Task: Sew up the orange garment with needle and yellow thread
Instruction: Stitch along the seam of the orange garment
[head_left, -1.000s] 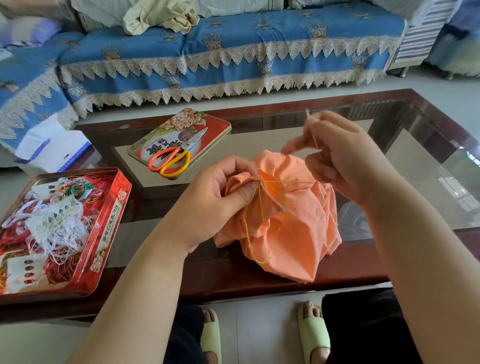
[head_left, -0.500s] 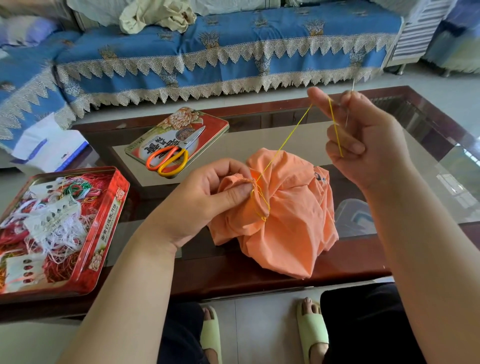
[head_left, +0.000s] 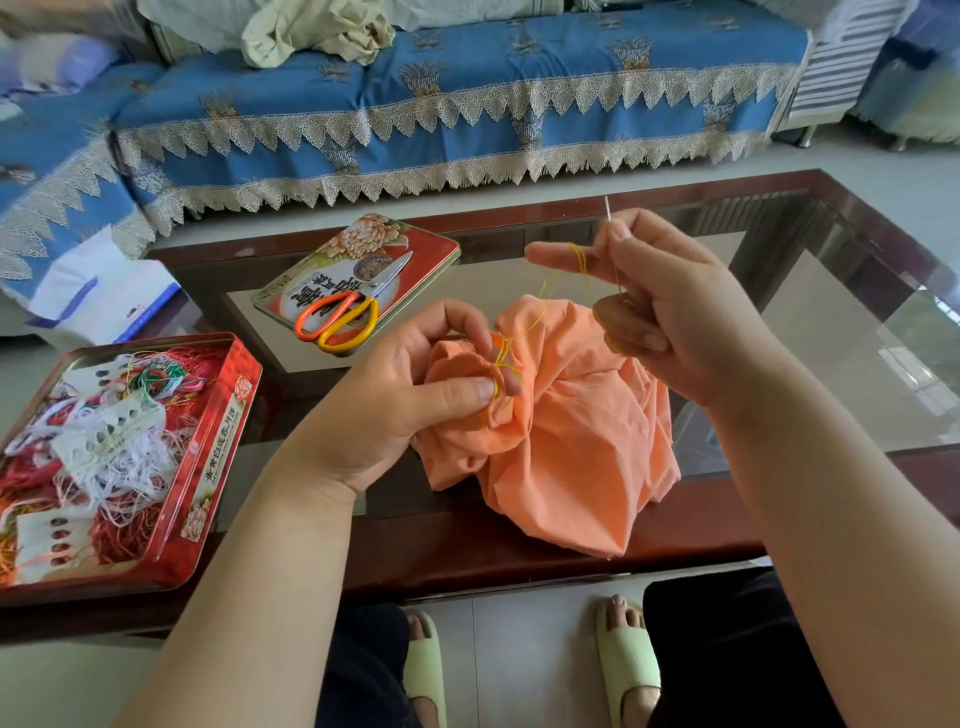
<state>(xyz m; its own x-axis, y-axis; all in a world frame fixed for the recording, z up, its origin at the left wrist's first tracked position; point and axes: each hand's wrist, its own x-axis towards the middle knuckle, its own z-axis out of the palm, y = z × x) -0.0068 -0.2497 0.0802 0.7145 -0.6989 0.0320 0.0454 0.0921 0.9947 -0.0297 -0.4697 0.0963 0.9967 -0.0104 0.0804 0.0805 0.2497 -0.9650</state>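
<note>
The right hand (head_left: 670, 306), pinching the thin steel needle (head_left: 613, 244), has dropped back toward the crumpled orange cotton garment (head_left: 571, 431) at the glass table's near edge; the yellow thread (head_left: 540, 306) slackens. The left hand (head_left: 410, 384) pinches the seam, ready for another stitch.

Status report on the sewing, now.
Left hand pinches the orange garment at the seam. Right hand holds the needle up, yellow thread looped over its forefinger. Scissors on the tin lid, nothing in the way.

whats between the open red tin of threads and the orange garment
In the head view, the left hand and its forearm cross that stretch between the tin and the garment.
</note>
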